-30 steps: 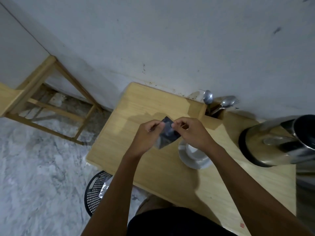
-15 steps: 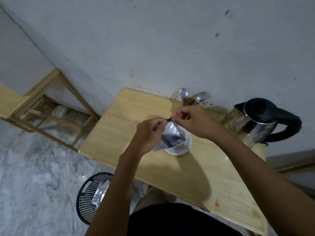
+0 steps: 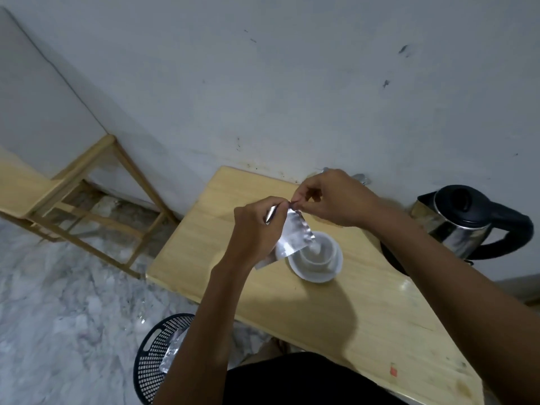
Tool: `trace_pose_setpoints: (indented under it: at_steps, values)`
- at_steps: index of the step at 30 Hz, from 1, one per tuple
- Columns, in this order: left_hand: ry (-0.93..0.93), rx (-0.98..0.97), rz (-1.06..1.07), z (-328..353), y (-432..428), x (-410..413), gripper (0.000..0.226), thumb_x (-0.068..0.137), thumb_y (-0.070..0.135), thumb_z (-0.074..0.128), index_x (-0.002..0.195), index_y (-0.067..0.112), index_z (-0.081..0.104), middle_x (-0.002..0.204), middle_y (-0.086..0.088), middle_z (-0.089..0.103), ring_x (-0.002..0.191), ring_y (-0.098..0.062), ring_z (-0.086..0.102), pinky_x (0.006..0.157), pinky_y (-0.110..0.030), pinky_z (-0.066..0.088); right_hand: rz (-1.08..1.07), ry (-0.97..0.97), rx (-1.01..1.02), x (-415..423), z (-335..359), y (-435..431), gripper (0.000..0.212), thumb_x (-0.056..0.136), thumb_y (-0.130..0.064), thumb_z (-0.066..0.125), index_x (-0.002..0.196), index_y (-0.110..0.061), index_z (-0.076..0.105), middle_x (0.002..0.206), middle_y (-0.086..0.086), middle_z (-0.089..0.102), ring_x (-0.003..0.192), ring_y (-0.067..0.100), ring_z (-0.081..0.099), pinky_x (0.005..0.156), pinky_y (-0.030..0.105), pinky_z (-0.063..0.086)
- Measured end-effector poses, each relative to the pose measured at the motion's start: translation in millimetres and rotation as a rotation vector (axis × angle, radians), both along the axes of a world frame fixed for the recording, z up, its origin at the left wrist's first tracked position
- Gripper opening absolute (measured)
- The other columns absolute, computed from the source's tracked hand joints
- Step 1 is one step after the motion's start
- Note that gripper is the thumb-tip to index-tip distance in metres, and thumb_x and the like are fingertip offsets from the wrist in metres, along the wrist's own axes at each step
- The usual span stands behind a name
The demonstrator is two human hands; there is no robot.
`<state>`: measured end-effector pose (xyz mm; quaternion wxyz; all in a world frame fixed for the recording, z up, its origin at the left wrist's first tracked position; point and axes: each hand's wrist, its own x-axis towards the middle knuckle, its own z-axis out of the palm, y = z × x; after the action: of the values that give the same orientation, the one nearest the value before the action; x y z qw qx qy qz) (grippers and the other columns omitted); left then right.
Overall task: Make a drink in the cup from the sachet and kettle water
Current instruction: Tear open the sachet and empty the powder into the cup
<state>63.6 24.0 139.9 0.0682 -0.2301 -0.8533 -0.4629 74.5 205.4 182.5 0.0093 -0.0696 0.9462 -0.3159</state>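
Note:
A silver foil sachet (image 3: 293, 235) hangs above the left side of a white cup (image 3: 318, 250) that stands on a white saucer (image 3: 317, 274) on the wooden table (image 3: 336, 311). My left hand (image 3: 257, 229) grips the sachet's left side and top corner. My right hand (image 3: 330, 197) pinches the sachet's top edge between thumb and finger. The sachet's top looks partly torn. A steel kettle (image 3: 464, 220) with a black lid and handle stands at the table's right, against the wall.
A black mesh bin (image 3: 159, 355) with a foil wrapper inside sits on the marble floor below the table's left edge. A wooden stool frame (image 3: 96, 206) stands to the left. Spoons behind my right hand are mostly hidden. A small red mark (image 3: 393, 370) lies near the table's front.
The view has shifted, bringing the kettle fully into sight. My hands have moved apart along the sachet's top edge, and the sachet now hangs closer over the cup.

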Motion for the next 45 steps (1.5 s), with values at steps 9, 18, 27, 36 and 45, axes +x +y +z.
trace_pose_setpoints:
  at_steps: [9, 18, 27, 36, 45]
  values:
    - [-0.010, -0.034, -0.032, 2, -19, -42, 0.021, 0.090, 0.033, 0.054, 0.086, 0.022, 0.072, 0.073, 0.010, 0.070, 0.071, -0.009, 0.065, 0.076, -0.041, 0.051, -0.022, 0.028, 0.088, -26, 12, -25, 0.012, 0.086, -0.041, 0.069, 0.082, -0.031, 0.073, 0.064, -0.023, 0.057, 0.061, 0.003, 0.052, 0.056, 0.024, 0.036]
    - [-0.219, 0.049, -0.010, 22, -9, -53, 0.020, 0.092, 0.028, 0.055, 0.089, 0.027, 0.075, 0.077, 0.022, 0.069, 0.084, -0.004, 0.067, 0.085, -0.032, 0.055, -0.072, 0.134, 0.022, -29, 12, -27, 0.008, 0.088, -0.026, 0.069, 0.087, -0.019, 0.073, 0.077, -0.014, 0.065, 0.072, 0.003, 0.058, 0.069, 0.025, 0.047]
    - [-0.476, 0.308, 0.002, 20, -12, -62, 0.025, 0.090, 0.018, 0.055, 0.077, 0.004, 0.070, 0.073, -0.002, 0.063, 0.072, -0.010, 0.057, 0.071, -0.028, 0.047, -0.007, 0.556, 0.218, -28, -6, -45, 0.006, 0.087, -0.008, 0.067, 0.084, -0.007, 0.072, 0.077, 0.004, 0.069, 0.076, 0.021, 0.057, 0.068, 0.028, 0.047]
    - [-0.502, 0.343, -0.022, 19, -11, -65, 0.026, 0.092, 0.023, 0.054, 0.077, 0.015, 0.074, 0.076, 0.007, 0.071, 0.073, -0.002, 0.063, 0.067, -0.015, 0.048, -0.042, 0.639, 0.180, -30, -14, -35, 0.000, 0.085, -0.016, 0.072, 0.085, -0.015, 0.072, 0.085, -0.005, 0.070, 0.081, 0.017, 0.060, 0.063, 0.033, 0.052]
    - [-0.357, 0.205, -0.077, 15, -12, -79, 0.021, 0.093, 0.026, 0.057, 0.087, 0.021, 0.076, 0.083, 0.006, 0.075, 0.075, -0.001, 0.066, 0.065, -0.013, 0.048, -0.118, 0.241, 0.041, -41, -4, -26, 0.007, 0.086, -0.030, 0.071, 0.088, -0.025, 0.075, 0.076, -0.015, 0.064, 0.075, 0.011, 0.059, 0.073, 0.039, 0.052]
